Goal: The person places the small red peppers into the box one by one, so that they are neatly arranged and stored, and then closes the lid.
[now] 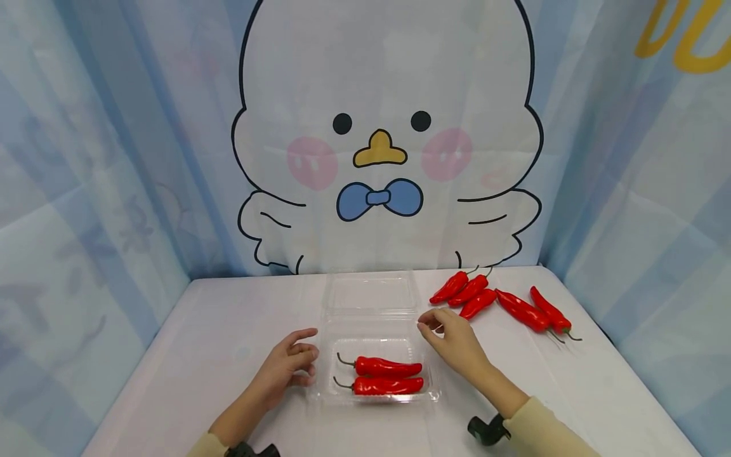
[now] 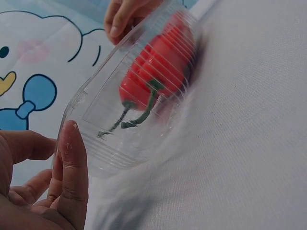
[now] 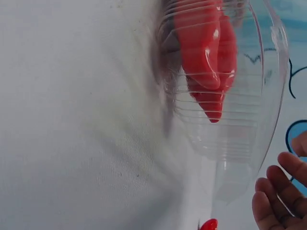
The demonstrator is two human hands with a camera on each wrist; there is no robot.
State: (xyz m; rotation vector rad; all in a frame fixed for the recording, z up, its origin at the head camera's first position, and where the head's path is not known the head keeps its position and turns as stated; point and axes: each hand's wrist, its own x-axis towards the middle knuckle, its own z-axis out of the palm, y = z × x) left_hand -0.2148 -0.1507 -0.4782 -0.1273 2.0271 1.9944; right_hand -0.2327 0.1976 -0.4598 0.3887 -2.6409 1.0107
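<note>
A clear plastic clamshell box (image 1: 371,330) stands on the table with its lid (image 1: 371,295) laid back. Two red chili peppers (image 1: 388,386) lie side by side in the box, their stems to the left; both show through the ribbed wall in the left wrist view. My left hand (image 1: 290,362) is at the box's left side, fingers loosely bent, its fingertips (image 2: 72,139) at the rim; whether they touch it I cannot tell. By the right rim, near the hinge, hovers my right hand (image 1: 454,339) with fingers loosely curved and nothing held.
Several more red chili peppers (image 1: 520,311) lie at the back right of the white table (image 1: 228,330), beyond my right hand. Behind the table hangs a light blue curtain (image 1: 388,76) printed with a cartoon bird.
</note>
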